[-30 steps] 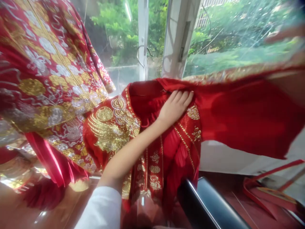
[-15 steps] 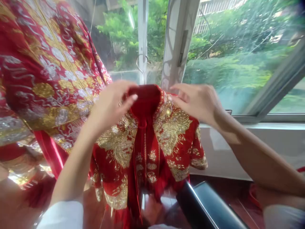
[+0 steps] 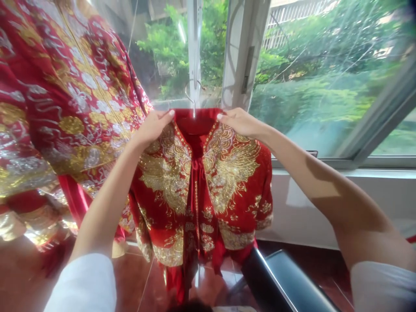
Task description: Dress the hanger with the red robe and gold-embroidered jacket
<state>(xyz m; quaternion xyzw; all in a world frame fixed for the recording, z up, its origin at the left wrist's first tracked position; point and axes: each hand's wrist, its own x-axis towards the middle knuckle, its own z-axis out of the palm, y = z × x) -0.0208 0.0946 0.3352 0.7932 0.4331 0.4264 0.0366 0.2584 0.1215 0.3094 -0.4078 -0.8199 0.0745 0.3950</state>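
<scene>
A short red jacket [image 3: 238,173] with gold embroidery hangs upright in front of me, its front parted. My left hand [image 3: 155,125] grips it beside the collar on the left, thumb on top and fingers behind the cloth. On the other side of the collar, my right hand [image 3: 238,121] pinches the jacket in the same way. Between my hands the metal hook of a hanger [image 3: 194,104] rises from the neck opening; the rest of the hanger is hidden. Inside the parted front shows a red inner garment [image 3: 208,225] with small embroidered motifs.
At the left hangs a larger red garment [image 3: 73,125] covered in gold and silver embroidery. Windows [image 3: 312,99] stand behind, above a white wall [image 3: 299,208]. A dark, glossy flat-topped object [image 3: 292,277] is at the lower right, over a reddish tiled floor [image 3: 143,277].
Both hands were loose at the collar and are now closed on the cloth beside it. The collar has been raised and straightened, and the jacket front hangs flatter.
</scene>
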